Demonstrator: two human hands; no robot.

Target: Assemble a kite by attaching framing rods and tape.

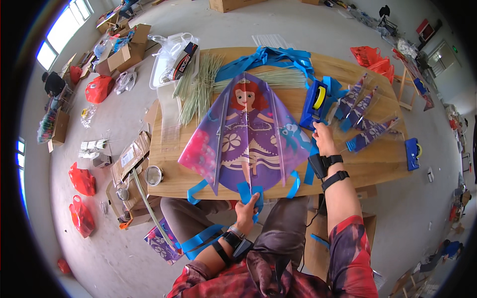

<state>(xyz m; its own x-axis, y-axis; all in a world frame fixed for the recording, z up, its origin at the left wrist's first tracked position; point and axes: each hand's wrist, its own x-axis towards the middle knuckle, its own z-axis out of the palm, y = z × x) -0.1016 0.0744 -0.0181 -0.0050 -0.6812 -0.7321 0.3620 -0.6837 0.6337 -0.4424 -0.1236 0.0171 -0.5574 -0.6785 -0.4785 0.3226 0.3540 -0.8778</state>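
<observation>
A purple kite (233, 164) printed with a red-haired princess lies spread on the wooden table, a thin rod down its middle. At its bottom edge my left hand (245, 211) pinches a blue ribbon (257, 191) against the kite's lower tip. My right hand (324, 139) reaches to the front of a blue tape dispenser (313, 105) with a yellow roll, right of the kite. Its fingers are drawn together at the cutting end; whatever they hold is too small to make out. More blue ribbon sticks out below both lower sides of the kite.
Bundles of thin pale sticks (202, 84) and a heap of blue ribbons (268, 59) lie beyond the kite. Folded kites in clear sleeves (370, 130) rest at right, near a second tape dispenser (413, 154). A white bin (161, 74) stands at far left, a round tin (154, 175) nearer.
</observation>
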